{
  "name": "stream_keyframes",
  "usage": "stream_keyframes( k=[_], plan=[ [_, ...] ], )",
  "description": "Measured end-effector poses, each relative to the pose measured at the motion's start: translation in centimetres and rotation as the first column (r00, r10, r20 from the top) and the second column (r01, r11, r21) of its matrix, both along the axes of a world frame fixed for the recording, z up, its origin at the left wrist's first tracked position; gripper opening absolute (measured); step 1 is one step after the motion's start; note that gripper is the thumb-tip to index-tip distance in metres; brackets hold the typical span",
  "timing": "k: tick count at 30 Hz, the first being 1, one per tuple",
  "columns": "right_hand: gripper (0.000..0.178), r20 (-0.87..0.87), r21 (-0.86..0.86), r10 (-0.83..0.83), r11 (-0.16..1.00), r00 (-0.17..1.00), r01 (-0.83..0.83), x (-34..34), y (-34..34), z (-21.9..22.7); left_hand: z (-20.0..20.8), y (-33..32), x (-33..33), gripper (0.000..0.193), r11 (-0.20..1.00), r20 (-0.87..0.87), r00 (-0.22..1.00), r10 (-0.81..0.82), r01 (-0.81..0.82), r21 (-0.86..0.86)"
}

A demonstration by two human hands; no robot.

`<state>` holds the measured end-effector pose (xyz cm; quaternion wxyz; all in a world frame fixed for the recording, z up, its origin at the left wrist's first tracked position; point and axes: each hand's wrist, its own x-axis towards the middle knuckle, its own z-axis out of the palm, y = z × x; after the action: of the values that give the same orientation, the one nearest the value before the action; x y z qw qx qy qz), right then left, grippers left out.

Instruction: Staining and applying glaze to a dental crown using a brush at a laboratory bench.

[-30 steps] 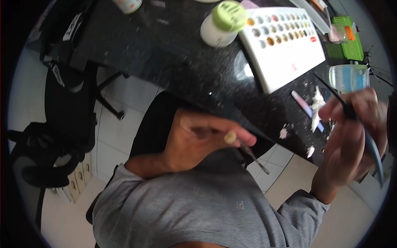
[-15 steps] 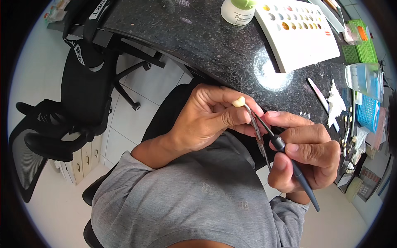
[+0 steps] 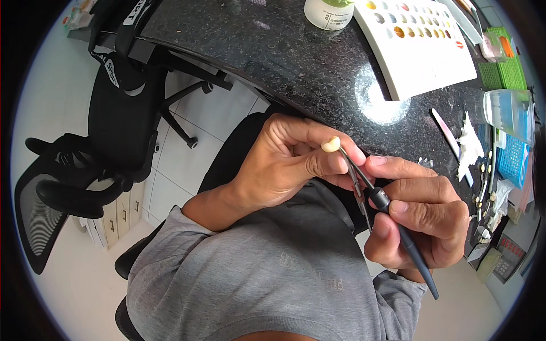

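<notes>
A cream-coloured, tooth-shaped dental crown (image 3: 330, 144) sits at the tip of slim metal tweezers (image 3: 360, 200). My left hand (image 3: 287, 159) is closed round these tweezers, thumb and forefinger pinching them just below the crown. My right hand (image 3: 426, 207) grips a slender dark-handled brush (image 3: 414, 250) like a pen. Its thin end slants up along the tweezers to the crown's lower right; whether the tip touches the crown I cannot tell. Both hands meet in front of my chest, by the edge of the dark speckled table (image 3: 284, 62).
On the table stand a white palette board (image 3: 432, 68) with coloured round spots, a white jar (image 3: 329, 14) and a clear cup of liquid (image 3: 508, 113). Crumpled tissue (image 3: 469, 142), a flat pale stick (image 3: 446, 133) and a blue basket (image 3: 512, 159) lie rightward. A black office chair (image 3: 122, 108) stands left.
The crown has turned slightly at the tweezers' tip, showing a different side. The brush's thin end has moved up nearer to it. The view has shifted a little.
</notes>
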<state>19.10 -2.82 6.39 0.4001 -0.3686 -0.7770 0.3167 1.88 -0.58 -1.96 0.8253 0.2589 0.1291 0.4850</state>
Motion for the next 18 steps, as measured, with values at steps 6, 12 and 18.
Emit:
stream_keyframes(
  k=[6,12,18],
  plan=[
    [0.023,-0.069,0.022,0.025,0.999,0.997,-0.024,-0.12,0.03,-0.68,-0.08,-0.15,-0.33,0.015,1.000,-0.025,1.000,0.004,-0.004,-0.002],
    [0.023,-0.067,0.037,0.027,0.999,0.997,-0.025,-0.14,0.11,-0.69,-0.09,-0.22,-0.35,0.014,1.000,-0.023,1.000,0.010,-0.010,-0.009],
    [0.023,-0.056,0.018,-0.017,1.000,0.998,0.018,-0.31,0.11,-0.46,0.09,-0.04,-0.30,0.014,1.000,0.001,1.000,-0.005,0.005,-0.013]
  ],
)
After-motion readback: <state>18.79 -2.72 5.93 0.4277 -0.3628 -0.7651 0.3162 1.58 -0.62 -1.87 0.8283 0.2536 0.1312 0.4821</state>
